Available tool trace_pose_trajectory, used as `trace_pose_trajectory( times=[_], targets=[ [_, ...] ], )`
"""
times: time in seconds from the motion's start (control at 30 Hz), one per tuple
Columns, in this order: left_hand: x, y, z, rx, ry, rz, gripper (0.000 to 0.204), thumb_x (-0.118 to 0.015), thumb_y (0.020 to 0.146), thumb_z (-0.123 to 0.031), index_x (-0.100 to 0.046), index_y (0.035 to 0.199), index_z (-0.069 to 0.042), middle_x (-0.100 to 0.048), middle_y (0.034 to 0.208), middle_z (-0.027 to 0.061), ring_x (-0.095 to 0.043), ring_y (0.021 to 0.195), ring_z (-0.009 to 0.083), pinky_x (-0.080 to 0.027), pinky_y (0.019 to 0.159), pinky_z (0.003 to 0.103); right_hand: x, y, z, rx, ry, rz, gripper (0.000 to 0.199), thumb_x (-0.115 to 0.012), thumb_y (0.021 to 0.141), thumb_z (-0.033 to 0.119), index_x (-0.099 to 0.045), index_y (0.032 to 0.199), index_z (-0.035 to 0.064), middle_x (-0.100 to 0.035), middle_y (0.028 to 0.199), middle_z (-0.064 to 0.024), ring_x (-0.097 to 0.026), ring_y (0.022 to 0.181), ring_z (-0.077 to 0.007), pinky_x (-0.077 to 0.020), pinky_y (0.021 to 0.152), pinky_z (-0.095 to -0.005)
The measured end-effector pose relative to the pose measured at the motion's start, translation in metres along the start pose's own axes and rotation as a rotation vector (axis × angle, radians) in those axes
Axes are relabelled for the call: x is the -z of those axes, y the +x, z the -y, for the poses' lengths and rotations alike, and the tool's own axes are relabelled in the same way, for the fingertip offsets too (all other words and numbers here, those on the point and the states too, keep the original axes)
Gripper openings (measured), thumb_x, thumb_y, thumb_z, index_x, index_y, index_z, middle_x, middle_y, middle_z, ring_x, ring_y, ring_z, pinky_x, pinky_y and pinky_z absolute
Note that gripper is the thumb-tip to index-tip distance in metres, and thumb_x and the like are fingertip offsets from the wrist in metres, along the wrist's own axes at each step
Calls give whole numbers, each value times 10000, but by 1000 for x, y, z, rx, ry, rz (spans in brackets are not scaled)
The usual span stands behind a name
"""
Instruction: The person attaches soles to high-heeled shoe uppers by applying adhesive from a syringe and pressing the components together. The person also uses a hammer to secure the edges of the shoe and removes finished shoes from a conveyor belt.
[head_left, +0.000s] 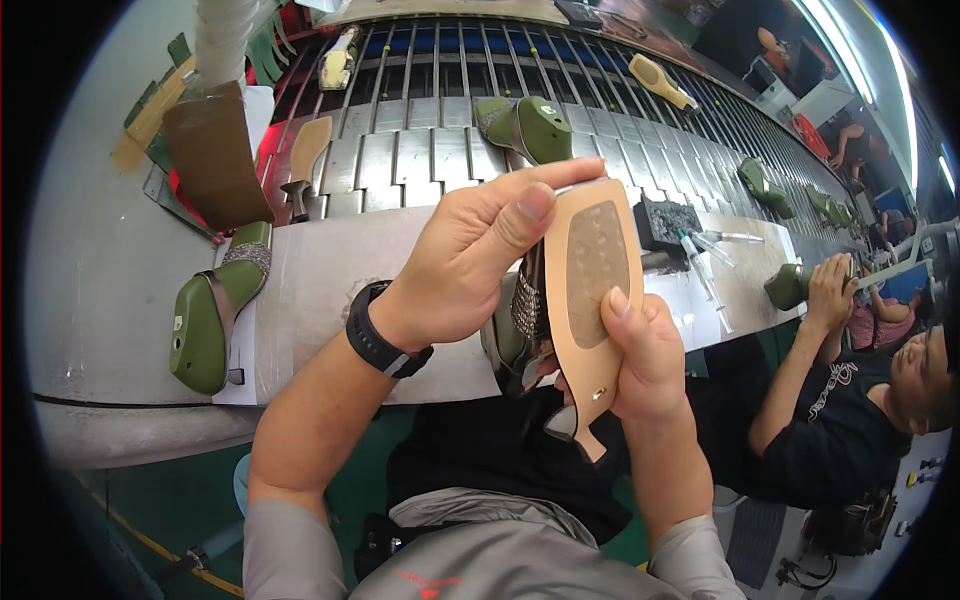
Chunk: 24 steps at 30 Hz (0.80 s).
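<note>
Above the front edge of the bench, both my hands hold a strappy sandal on a green last (507,340). Its tan sole (591,310), with a translucent oval patch, faces me; the heel end points down. At the toe end, my left hand (465,255) lies along the left edge, index finger stretched across the tip and thumb raised; its other fingers are partly hidden. My right hand (645,355) is closed round the heel half, thumb pressed on the sole. Left of my hands, another green-lasted sandal (215,315) lies on the bench (310,290).
Syringes (707,275) lie beside a dark block (668,225) on the right. Beyond the bench, a roller conveyor (400,150) carries a green-lasted shoe (540,128) and other shoe parts. A cardboard piece (215,150) stands at left. A co-worker (850,400) handles a green last (787,287) at right.
</note>
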<state>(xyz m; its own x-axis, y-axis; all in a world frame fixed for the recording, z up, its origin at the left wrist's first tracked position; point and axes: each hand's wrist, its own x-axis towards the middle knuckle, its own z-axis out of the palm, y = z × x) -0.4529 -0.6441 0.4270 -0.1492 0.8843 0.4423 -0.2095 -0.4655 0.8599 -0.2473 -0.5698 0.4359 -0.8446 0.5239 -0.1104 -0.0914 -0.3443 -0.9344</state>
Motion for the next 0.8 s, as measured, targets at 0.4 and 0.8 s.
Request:
trace_pose_trajectory(
  times=[0.4,0.8],
  targets=[
    [1,-10,0,-62,73,63,777,-618,1096,-403,-327,1644,66,-435,1674,216,-480,1509,277,-389,1237,403,4,5,3,54,-172,-50,475,-528,1119,331,-645,1209,-121,-759,875,-186,-758,628,-231,-647,537,-323],
    [-30,-96,-48,-72,9,-169,503,-554,1101,-321,-561,1418,69,-538,1492,409,-605,1360,493,-474,1166,588,-48,-52,-29,500,-605,15,367,-643,1072,250,-655,804,0,-589,634,-100,-539,461,-259,-405,457,-355]
  ],
)
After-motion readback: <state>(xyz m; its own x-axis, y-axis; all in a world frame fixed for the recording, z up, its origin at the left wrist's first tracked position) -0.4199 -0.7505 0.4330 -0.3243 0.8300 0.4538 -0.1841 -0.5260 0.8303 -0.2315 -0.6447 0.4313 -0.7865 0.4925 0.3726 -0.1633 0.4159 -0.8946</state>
